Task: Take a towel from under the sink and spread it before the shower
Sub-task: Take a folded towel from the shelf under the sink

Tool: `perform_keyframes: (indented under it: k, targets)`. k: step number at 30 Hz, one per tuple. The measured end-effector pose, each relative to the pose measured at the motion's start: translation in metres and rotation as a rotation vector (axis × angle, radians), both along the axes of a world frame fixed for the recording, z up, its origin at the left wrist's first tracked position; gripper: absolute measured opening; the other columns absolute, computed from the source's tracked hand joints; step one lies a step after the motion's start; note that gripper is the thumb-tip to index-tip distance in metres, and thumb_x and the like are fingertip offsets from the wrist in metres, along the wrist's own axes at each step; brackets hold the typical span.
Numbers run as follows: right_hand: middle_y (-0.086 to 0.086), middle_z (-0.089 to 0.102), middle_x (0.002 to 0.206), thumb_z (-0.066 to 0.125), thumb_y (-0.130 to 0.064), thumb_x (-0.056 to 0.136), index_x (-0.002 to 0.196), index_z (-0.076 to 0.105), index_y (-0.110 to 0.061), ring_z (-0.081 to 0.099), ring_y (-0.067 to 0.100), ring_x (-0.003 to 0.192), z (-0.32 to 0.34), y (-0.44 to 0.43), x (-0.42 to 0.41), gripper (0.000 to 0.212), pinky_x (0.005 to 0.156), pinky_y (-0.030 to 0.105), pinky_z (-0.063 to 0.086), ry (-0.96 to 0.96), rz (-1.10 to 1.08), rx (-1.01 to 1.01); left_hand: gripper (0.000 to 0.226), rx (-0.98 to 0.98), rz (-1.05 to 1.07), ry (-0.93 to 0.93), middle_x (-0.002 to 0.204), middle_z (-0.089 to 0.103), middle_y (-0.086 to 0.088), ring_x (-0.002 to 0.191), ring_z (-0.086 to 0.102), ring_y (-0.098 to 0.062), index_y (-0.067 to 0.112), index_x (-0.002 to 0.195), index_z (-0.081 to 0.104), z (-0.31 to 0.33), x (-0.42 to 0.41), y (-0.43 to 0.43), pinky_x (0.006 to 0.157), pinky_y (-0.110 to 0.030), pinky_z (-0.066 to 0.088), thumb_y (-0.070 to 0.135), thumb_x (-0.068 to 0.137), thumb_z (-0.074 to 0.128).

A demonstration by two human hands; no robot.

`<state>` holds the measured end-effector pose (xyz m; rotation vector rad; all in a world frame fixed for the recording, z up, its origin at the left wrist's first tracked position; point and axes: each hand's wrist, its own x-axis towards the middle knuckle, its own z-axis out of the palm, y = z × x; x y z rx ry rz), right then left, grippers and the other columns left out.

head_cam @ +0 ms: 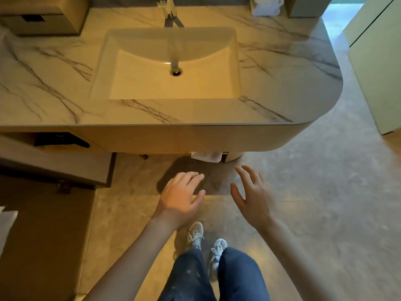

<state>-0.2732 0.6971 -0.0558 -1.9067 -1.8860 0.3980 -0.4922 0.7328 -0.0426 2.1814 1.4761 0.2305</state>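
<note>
Below the front edge of the table [54, 94], the reach for the towel is the step in hand; nothing is grasped yet. The left grip [181, 197] hovers over the floor, fingers loosely spread and empty. Beyond and between the hands, the towel [207, 156] shows only as a white folded edge under the sink [169, 40], mostly hidden. The right grip [251, 196] is spread wide, also empty. Next, the person probably has to crouch and reach in to catch that fold.

The person wears dark blue jeans [238, 276] with small pale specks on the left leg, and light grey sneakers [195, 232] with white laces. The forearms [134, 255] are bare.
</note>
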Motion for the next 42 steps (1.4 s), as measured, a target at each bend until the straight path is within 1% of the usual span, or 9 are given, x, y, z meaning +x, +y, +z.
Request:
perform_keyframes:
  k: [4,9,15,20,28,33,37,40,42]
  targets:
    - [0.013,0.059,0.13,0.053,-0.033,0.093,0.132,0.054,-0.007,0.055,0.029,0.116,-0.034,0.031,-0.007,0.046,0.09,0.046,0.052,-0.022,0.009,-0.016,0.05,0.007,-0.032,0.034,0.133,0.057,0.003,0.126,0.046,-0.012,0.021,0.135,0.054,-0.034,-0.003,0.033,0.102,-0.032,0.038,0.041,0.091,0.041]
    - [0.007,0.057,0.136,0.046,-0.041,0.096,0.14,0.047,-0.015,0.053,0.022,0.122,-0.098,0.058,-0.013,0.051,0.099,0.038,0.047,-0.005,0.019,-0.023,0.054,-0.006,-0.007,0.039,0.153,0.036,0.005,0.144,0.026,-0.014,0.028,0.146,0.039,-0.099,0.0,0.061,0.115,-0.033,0.021,0.044,0.095,0.043]
    - [0.004,0.056,0.139,0.043,-0.047,0.096,0.141,0.045,-0.021,0.054,0.019,0.123,-0.259,0.083,-0.013,0.052,0.101,0.028,0.034,-0.049,0.033,-0.019,0.055,0.096,-0.016,0.018,0.151,0.041,-0.001,0.141,0.033,-0.02,0.021,0.146,0.042,-0.248,0.006,0.084,0.113,-0.038,0.031,0.042,0.095,0.046]
    - [0.004,0.06,0.132,0.042,-0.048,0.095,0.135,0.048,-0.021,0.057,0.024,0.116,-0.409,0.106,-0.003,0.049,0.095,0.034,0.046,-0.108,0.032,0.015,0.056,0.129,0.067,0.007,0.138,0.05,0.007,0.125,0.045,-0.013,0.027,0.143,0.042,-0.396,0.011,0.105,0.104,-0.032,0.038,0.052,0.094,0.034]
    - [0.009,0.054,0.139,0.034,-0.056,0.092,0.139,0.048,-0.019,0.055,0.034,0.121,-0.595,0.123,0.001,0.062,0.094,0.046,0.05,-0.249,0.043,0.007,0.054,0.16,0.059,-0.008,0.155,0.028,0.014,0.141,0.021,-0.007,0.034,0.148,0.033,-0.584,0.0,0.123,0.114,-0.026,0.024,0.048,0.096,0.042]
    - [0.005,0.049,0.144,0.036,-0.057,0.09,0.144,0.035,-0.028,0.054,0.03,0.123,-0.622,0.127,0.001,0.062,0.097,0.041,0.047,-0.212,0.054,0.077,0.052,0.233,0.07,-0.089,0.151,0.034,0.011,0.138,0.029,-0.011,0.035,0.144,0.038,-0.615,-0.001,0.133,0.109,-0.028,0.028,0.049,0.095,0.041]
    - [-0.006,0.038,0.15,0.035,-0.06,0.094,0.144,0.028,-0.045,0.051,0.017,0.123,-0.613,0.141,0.01,0.053,0.096,0.031,0.044,-0.019,0.046,0.152,0.051,0.278,0.1,-0.216,0.14,0.042,0.015,0.126,0.038,-0.008,0.046,0.137,0.036,-0.611,0.007,0.158,0.094,-0.022,0.032,0.057,0.088,0.044]
    - [-0.011,0.025,0.153,0.034,-0.065,0.089,0.145,0.02,-0.055,0.05,0.008,0.114,-0.61,0.166,0.02,0.058,0.091,0.018,0.044,0.156,0.026,0.17,0.059,0.178,0.223,-0.412,0.13,0.036,0.017,0.115,0.045,-0.012,0.061,0.134,0.03,-0.613,0.013,0.188,0.085,-0.022,0.041,0.07,0.079,0.047]
    - [-0.011,0.022,0.153,0.037,-0.065,0.089,0.142,0.021,-0.057,0.05,0.014,0.117,-0.611,0.183,0.027,0.056,0.097,0.026,0.047,0.255,-0.026,0.172,0.063,0.078,0.295,-0.53,0.117,0.028,0.022,0.108,0.046,-0.013,0.074,0.128,0.022,-0.618,0.014,0.206,0.082,-0.028,0.046,0.076,0.074,0.054]
